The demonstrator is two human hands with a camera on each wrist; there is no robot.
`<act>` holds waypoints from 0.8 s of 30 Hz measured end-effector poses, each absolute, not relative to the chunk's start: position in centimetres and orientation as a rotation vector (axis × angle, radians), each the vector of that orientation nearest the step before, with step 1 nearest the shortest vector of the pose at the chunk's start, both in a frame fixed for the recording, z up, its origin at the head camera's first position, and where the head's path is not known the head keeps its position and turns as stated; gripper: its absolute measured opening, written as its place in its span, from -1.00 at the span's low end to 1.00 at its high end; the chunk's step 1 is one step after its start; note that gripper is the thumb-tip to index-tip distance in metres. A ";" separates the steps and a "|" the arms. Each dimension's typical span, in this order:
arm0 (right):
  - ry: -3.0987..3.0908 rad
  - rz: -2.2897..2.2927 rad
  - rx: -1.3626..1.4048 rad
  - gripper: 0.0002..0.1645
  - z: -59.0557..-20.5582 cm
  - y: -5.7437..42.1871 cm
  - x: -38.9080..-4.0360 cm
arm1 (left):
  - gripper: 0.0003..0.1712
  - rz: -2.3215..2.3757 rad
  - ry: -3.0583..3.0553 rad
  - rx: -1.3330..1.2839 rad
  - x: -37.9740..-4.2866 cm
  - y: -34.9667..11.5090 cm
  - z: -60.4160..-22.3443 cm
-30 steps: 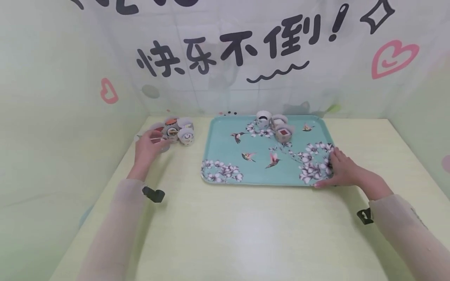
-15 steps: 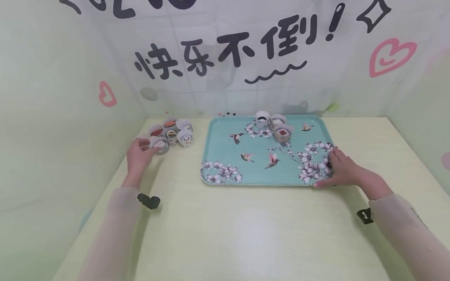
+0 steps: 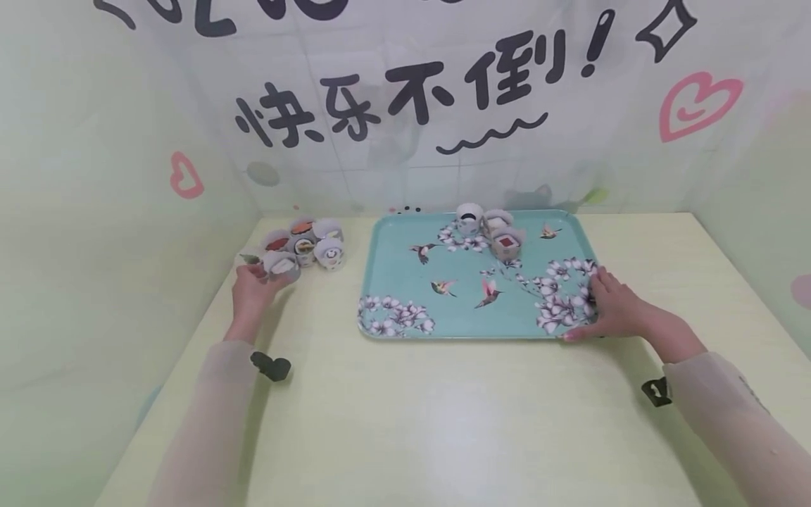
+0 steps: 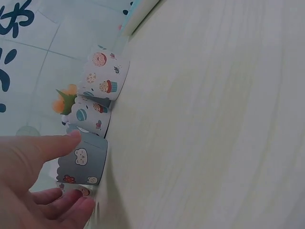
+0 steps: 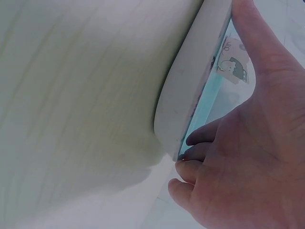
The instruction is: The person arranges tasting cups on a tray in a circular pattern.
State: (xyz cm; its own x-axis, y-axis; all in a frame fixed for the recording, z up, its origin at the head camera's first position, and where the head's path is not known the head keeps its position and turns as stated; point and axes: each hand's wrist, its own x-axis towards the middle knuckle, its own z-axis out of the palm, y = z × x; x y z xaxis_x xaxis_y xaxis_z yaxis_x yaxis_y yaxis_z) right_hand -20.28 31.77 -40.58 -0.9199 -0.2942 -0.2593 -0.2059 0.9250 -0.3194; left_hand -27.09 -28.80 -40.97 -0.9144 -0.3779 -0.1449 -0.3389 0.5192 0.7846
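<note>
A pale wall hanging [image 3: 405,158] with bold black characters rises behind a light wood-grain table [image 3: 443,415]. Toward the table's far edge lies a turquoise rectangular tray [image 3: 399,260], printed with hummingbirds and blossoms. The right hand [image 3: 617,310] is spread round the tray's near right corner, thumb along the front edge, fingers at the side rim. Off the tray's left side, the left hand [image 3: 253,292] has thumb and relaxed fingers wide apart: the thumb overlaps a grey bear-print paper cup [image 4: 90,167], the fingers lie before a second printed cup [image 4: 83,190], and whether they touch either is hard to tell. The grey cup stands upright on the table in a cluster of at least 6 paper cups; among their contents are 1 orange piece [image 3: 302,227], 1 red piece [image 3: 277,243] and 2 dark-ringed rounds [image 3: 305,247]. On the tray's back part, 3 clustered cups [image 3: 507,253] hold a red-centred white block [image 3: 506,241], something dark [image 3: 469,216] and a pale piece [image 3: 497,222]
</note>
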 end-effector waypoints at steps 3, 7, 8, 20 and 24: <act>2.777 -0.410 -0.372 0.64 -40.7 31.8 -20.4 | 0.00 -1.364 -2.720 0.629 -27.4 -28.9 -41.3; 2.791 -0.395 -0.385 0.65 -40.9 31.9 -20.6 | -0.08 -1.294 -2.755 0.589 -27.9 -28.8 -41.5; 2.793 -0.393 -0.387 0.65 -40.9 31.9 -20.6 | -0.09 -1.269 -2.770 0.581 -28.1 -28.8 -41.6; 2.786 -0.388 -0.374 0.66 -40.8 31.9 -20.4 | -0.07 -1.207 -2.826 0.594 -28.2 -29.0 -41.6; 2.780 -0.384 -0.368 0.65 -40.8 31.9 -20.5 | -0.11 -1.200 -2.824 0.570 -28.2 -29.3 -41.7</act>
State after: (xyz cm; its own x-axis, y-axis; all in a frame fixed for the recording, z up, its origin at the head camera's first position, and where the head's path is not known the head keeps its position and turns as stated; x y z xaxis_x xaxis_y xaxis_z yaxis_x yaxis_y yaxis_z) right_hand -20.49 31.89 -40.76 -0.9189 -0.2910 -0.2665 -0.2079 0.9311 -0.2998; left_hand -28.21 -29.32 -41.75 -0.9330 -0.3385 -0.1221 -0.3228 0.6376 0.6995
